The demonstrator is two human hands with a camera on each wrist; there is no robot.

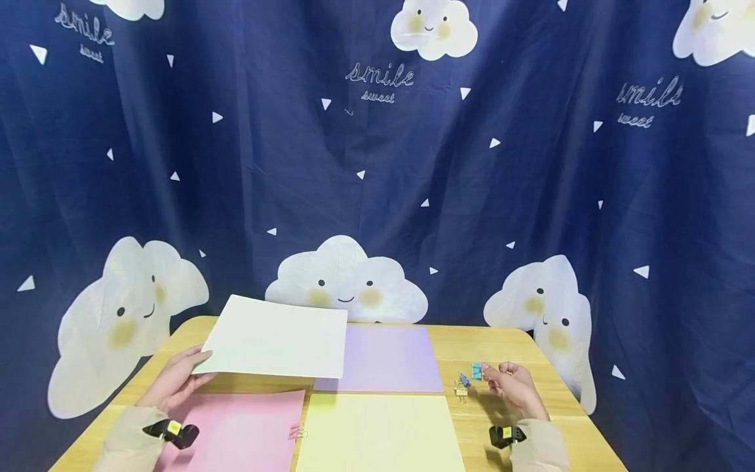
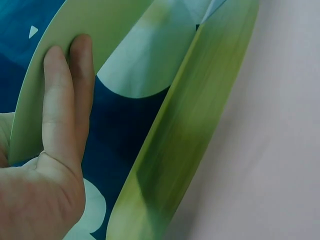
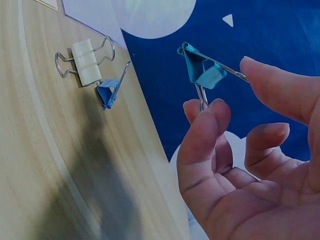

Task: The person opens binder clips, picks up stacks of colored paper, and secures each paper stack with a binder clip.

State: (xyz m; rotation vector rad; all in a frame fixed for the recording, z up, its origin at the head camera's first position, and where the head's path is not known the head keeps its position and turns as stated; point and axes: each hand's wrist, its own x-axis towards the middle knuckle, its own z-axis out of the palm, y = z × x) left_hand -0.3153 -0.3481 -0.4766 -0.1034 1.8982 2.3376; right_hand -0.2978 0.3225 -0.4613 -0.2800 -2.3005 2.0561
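My left hand [image 1: 181, 380] pinches the near left corner of a pale green sheet of paper [image 1: 277, 337], raised over the back left of the table. In the left wrist view two long fingers [image 2: 59, 100] lie along the sheet's underside; the thumb is mostly hidden behind it. At the right, my right hand [image 1: 519, 387] holds a teal binder clip [image 3: 202, 72] above the tabletop, thumb on one wire handle and fingertips on the other. Beneath it on the wood lie a cream-yellow binder clip [image 3: 86, 62] and a small blue binder clip [image 3: 107, 93], side by side.
A pink sheet [image 1: 236, 426] lies front left, with a pink binder clip [image 1: 295, 431] at its right edge. Beside it is a yellow sheet [image 1: 383, 432], with a purple sheet [image 1: 389, 357] behind. A dark blue curtain [image 1: 377, 196] hangs behind the wooden table [image 1: 483, 337].
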